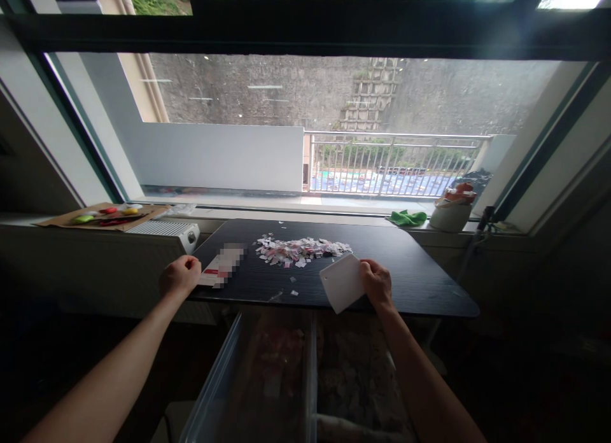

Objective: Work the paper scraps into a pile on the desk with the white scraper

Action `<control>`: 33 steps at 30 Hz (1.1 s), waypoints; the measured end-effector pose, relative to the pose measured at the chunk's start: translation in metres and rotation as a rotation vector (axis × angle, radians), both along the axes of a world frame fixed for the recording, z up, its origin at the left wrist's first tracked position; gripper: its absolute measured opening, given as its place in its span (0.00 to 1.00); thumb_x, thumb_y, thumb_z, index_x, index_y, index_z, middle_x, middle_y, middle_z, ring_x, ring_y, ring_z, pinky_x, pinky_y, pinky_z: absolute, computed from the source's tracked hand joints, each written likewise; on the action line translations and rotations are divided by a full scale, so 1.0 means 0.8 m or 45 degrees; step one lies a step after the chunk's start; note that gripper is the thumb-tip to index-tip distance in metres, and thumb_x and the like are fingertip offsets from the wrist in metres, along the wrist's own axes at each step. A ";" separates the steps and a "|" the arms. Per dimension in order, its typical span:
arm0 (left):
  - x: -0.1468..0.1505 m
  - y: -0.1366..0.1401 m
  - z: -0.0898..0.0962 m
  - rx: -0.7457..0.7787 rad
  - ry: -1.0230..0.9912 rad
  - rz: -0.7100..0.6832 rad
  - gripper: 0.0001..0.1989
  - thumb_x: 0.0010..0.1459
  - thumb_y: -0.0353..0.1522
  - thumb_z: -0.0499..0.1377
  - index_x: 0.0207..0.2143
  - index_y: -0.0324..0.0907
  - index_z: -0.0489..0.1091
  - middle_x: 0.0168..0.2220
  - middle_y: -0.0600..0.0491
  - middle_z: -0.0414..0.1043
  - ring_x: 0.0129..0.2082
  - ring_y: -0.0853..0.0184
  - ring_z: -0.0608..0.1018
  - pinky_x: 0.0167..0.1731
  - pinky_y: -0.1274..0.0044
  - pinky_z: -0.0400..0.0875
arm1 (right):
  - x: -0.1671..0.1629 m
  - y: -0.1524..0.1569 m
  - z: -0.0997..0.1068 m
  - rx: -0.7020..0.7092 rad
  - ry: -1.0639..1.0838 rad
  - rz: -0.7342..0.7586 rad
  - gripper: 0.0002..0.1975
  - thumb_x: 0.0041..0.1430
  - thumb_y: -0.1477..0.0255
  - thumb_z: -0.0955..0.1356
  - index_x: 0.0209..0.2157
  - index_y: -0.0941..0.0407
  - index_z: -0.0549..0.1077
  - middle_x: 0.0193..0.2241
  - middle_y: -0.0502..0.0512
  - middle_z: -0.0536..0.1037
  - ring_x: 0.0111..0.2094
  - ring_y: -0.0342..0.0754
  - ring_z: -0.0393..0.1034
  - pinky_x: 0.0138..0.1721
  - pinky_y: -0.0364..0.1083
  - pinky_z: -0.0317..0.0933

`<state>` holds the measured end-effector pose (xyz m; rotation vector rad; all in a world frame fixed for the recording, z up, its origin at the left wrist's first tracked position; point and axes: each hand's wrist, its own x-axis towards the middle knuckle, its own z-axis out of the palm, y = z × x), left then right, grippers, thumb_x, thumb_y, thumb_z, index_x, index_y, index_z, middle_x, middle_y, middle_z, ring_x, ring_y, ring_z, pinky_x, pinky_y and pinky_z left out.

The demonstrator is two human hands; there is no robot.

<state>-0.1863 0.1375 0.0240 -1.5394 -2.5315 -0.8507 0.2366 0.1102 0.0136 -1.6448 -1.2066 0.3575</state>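
My right hand [376, 282] grips a blank white card [342, 282] by its right edge, above the front of a dark table [420, 284]. The card is tilted, with a small hole or mark near its left corner. At the table's left end, my left hand [180, 275] is closed with the thumb against the curled fingers. Beside it, a white and red flat packet [214, 275], partly blurred out, reaches up to the knuckles. Whether the fingers grip anything is hidden. Between the hands, farther back, lies a long pile of small paper pieces [298, 249].
Below the table's front edge are two clear plastic bins [312, 379], side by side, with scraps inside. A green cloth [408, 218] and a whitish container [451, 214] rest on the right sill. Cardboard with colourful items [107, 215] lies left, by a radiator [165, 230].
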 end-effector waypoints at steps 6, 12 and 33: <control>-0.001 0.001 -0.001 0.022 -0.018 -0.009 0.11 0.50 0.33 0.51 0.31 0.41 0.71 0.34 0.49 0.75 0.31 0.63 0.73 0.25 0.78 0.62 | 0.003 0.005 -0.006 0.034 0.045 0.182 0.19 0.48 0.62 0.59 0.31 0.57 0.76 0.25 0.53 0.75 0.28 0.49 0.66 0.26 0.44 0.57; 0.000 0.001 -0.001 0.008 -0.026 0.007 0.11 0.50 0.33 0.51 0.32 0.41 0.71 0.34 0.50 0.74 0.32 0.62 0.73 0.27 0.78 0.61 | 0.003 0.005 -0.005 0.029 0.037 0.191 0.20 0.48 0.61 0.59 0.32 0.58 0.76 0.26 0.54 0.75 0.28 0.49 0.66 0.26 0.44 0.57; 0.187 -0.038 0.011 -0.034 0.012 -1.505 0.08 0.52 0.30 0.55 0.32 0.42 0.73 0.33 0.52 0.72 0.34 0.70 0.74 0.38 0.79 0.68 | 0.003 0.007 -0.007 -0.020 -0.013 0.200 0.19 0.48 0.62 0.59 0.32 0.57 0.76 0.26 0.53 0.76 0.30 0.49 0.67 0.28 0.44 0.57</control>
